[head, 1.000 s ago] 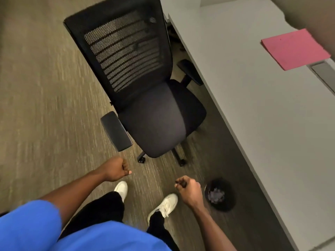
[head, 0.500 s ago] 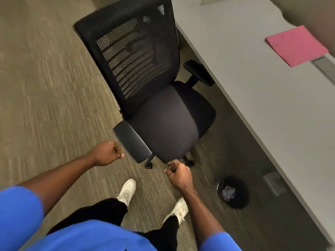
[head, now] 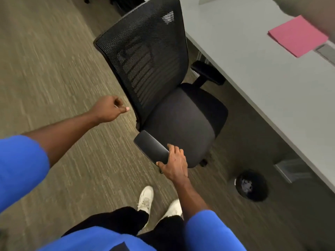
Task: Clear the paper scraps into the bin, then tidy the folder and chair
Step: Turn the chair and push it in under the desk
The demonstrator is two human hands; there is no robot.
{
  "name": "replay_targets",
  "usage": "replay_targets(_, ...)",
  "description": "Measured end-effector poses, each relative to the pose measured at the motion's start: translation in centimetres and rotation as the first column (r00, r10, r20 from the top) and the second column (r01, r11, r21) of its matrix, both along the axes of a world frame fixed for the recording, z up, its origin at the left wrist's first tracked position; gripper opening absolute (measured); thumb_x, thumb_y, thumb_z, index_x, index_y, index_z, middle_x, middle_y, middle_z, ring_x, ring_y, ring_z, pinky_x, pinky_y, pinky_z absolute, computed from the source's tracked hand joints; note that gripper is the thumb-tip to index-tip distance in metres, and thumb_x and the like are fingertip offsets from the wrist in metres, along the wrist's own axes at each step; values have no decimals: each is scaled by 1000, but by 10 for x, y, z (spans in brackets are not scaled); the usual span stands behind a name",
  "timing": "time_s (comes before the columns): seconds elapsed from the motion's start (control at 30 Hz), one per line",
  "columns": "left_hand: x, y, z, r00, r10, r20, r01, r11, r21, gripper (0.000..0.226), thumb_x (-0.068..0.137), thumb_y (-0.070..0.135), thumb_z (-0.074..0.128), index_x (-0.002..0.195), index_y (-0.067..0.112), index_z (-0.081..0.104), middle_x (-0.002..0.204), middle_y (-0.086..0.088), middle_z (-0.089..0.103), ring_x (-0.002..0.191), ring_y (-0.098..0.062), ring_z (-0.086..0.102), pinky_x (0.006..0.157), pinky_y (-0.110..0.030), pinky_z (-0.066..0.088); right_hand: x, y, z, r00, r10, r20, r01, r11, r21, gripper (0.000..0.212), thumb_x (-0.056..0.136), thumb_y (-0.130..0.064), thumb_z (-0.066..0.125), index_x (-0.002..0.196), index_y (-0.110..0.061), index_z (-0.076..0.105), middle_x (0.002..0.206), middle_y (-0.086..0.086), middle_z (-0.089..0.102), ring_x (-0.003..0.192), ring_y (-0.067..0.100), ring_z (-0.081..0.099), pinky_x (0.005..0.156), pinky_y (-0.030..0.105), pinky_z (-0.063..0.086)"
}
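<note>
A black office chair (head: 174,113) with a mesh back stands on the carpet beside the grey desk (head: 253,69), turned partly away from it. My right hand (head: 174,163) grips the near end of the chair's left armrest (head: 151,148). My left hand (head: 110,108) is a loose fist, just left of the chair back and not touching it. A pink folder (head: 298,36) lies flat on the desk at the far right. A round black bin (head: 251,186) with paper scraps inside stands on the floor under the desk edge.
My white shoes (head: 145,198) stand on the carpet just behind the chair. A grey box (head: 290,169) sits on the floor under the desk near the bin. A grey panel (head: 326,51) lies next to the folder. Open carpet lies to the left.
I have stepped closer to the chair. My right hand has gone from a free fist to gripping the armrest. My left hand has risen toward the chair back.
</note>
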State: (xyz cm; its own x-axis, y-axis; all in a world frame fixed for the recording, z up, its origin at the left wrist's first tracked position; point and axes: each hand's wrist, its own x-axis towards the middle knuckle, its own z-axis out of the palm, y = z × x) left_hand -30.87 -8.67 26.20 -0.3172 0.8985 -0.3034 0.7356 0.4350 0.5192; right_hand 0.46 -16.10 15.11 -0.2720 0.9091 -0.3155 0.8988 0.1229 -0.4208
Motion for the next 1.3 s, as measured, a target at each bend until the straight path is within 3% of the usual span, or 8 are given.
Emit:
replay_targets(0.1, -16, 25, 16, 977, 132, 170, -144, 988, 59, 89, 74, 69, 85, 141, 19, 57, 132, 3, 68, 114, -18, 67, 98, -41, 58, -7, 8, -9, 997, 50, 56, -49, 999, -15, 89, 80, -57, 78, 153, -25, 39, 148, 1, 53, 133, 28, 51, 109, 47, 46)
replay_targets(0.17, -19, 38, 23, 932, 152, 328, -203, 971, 126, 99, 67, 78, 84, 147, 26, 56, 141, 8, 66, 121, -15, 69, 105, -41, 56, -9, 10, -17, 991, 89, 102, -87, 996, -30, 89, 80, -55, 78, 153, -25, 38, 147, 2, 54, 131, 29, 51, 107, 47, 45)
replay_targets(0.3, -15, 56, 21, 862, 176, 475, -313, 923, 225, 74, 83, 74, 73, 133, 19, 65, 125, 5, 77, 123, -23, 73, 111, -50, 57, -15, 6, -34, 977, 133, 167, -120, 989, -87, 86, 80, -51, 78, 151, -22, 38, 149, 6, 50, 131, 32, 51, 107, 50, 45)
replay_targets(0.4, -17, 69, 17, 834, 188, 519, -349, 908, 232, 63, 96, 67, 60, 131, 14, 64, 126, -6, 76, 117, -32, 76, 99, -49, 64, -21, 4, -43, 976, 126, 180, -112, 990, -86, 85, 81, -45, 79, 152, -22, 36, 151, 7, 48, 132, 33, 51, 107, 51, 45)
replay_targets(0.83, 6, 57, 17, 856, 91, 508, -248, 936, 251, 18, 102, 52, 62, 107, 39, 74, 116, 15, 81, 105, -13, 81, 86, -36, 68, 22, -1, -46, 973, 96, 208, -84, 994, -65, 79, 84, -24, 74, 153, -25, 36, 150, 3, 50, 130, 31, 52, 111, 47, 44)
replay_targets(1.0, 36, 38, 20, 884, 63, 463, -194, 951, 240, 34, 105, 49, 60, 130, 29, 71, 121, 11, 79, 105, -11, 80, 92, -38, 67, 64, 3, -43, 954, 139, 264, -128, 990, -59, 79, 83, -21, 71, 153, -26, 35, 148, 1, 51, 129, 29, 53, 110, 45, 45)
replay_targets(1.17, 69, 24, 19, 917, 67, 394, -175, 953, 247, 40, 103, 55, 60, 126, 25, 74, 116, 6, 79, 103, -13, 79, 93, -42, 68, 102, 6, -42, 940, 149, 307, -145, 989, -37, 76, 86, -21, 67, 154, -26, 33, 151, -2, 50, 133, 27, 52, 112, 43, 43)
replay_targets(1.3, 91, 13, 21, 942, 29, 334, -109, 968, 224, 52, 98, 65, 60, 120, 21, 75, 112, 4, 80, 104, -19, 78, 95, -50, 65, 125, 1, -43, 941, 95, 326, -89, 995, -35, 72, 96, -8, 56, 160, -22, 26, 169, 8, 33, 157, 33, 33, 128, 47, 31)
